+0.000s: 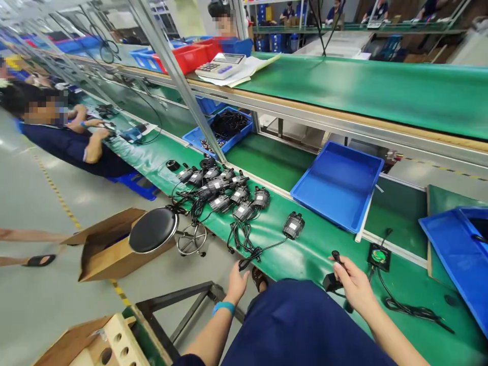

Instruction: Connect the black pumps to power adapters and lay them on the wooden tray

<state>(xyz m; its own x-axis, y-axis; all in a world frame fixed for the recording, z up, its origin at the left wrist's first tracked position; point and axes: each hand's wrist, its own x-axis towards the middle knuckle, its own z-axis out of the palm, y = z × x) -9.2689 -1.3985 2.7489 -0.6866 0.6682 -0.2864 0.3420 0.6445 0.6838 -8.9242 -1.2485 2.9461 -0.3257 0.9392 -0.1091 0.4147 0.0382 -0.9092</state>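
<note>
My left hand [237, 282] is closed on the black cable [249, 252] of a black adapter unit [293, 225] at the near edge of the green bench [305, 256]. My right hand [353, 282] pinches a small black plug [336, 255] above a black block [329, 282]. A small square black device with a green and orange centre [378, 255] lies just right of that hand, its cable [409, 308] trailing toward the front edge. Several more black adapter units [224, 189] with cables lie further left on the bench.
An upturned blue tray [338, 184] leans behind the bench; another blue tray [459, 256] is at the right. A black round stool [153, 230] and open cardboard boxes [101, 249] stand on the floor left. A co-worker [64, 134] sits further along. A calculator [220, 65] rests on the upper shelf.
</note>
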